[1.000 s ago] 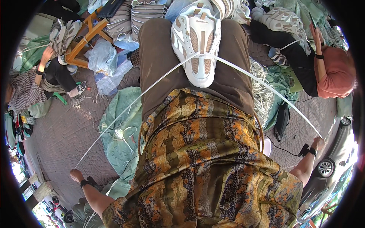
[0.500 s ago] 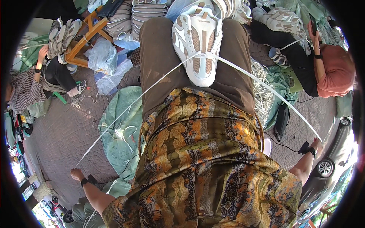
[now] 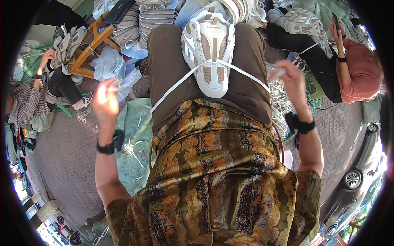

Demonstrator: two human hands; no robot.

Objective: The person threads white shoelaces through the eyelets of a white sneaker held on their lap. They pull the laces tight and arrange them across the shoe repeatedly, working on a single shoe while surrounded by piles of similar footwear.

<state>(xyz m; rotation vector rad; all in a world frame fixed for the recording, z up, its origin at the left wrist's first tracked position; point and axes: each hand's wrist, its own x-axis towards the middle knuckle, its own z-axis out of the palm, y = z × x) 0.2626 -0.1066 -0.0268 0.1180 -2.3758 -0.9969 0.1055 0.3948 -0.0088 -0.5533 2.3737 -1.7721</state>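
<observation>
A white mesh sneaker [image 3: 208,53] is rested on the brown-trousered lap, far from the patterned shirt.

Its flat white lace [image 3: 174,86] is held taut: one end is pinched by the left hand [image 3: 105,102], the other by the right hand [image 3: 292,78], both closed.

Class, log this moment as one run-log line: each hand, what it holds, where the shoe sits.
left hand: grips lace end | right hand: grips other end | white shoe: on lap | lace: through shoe
</observation>
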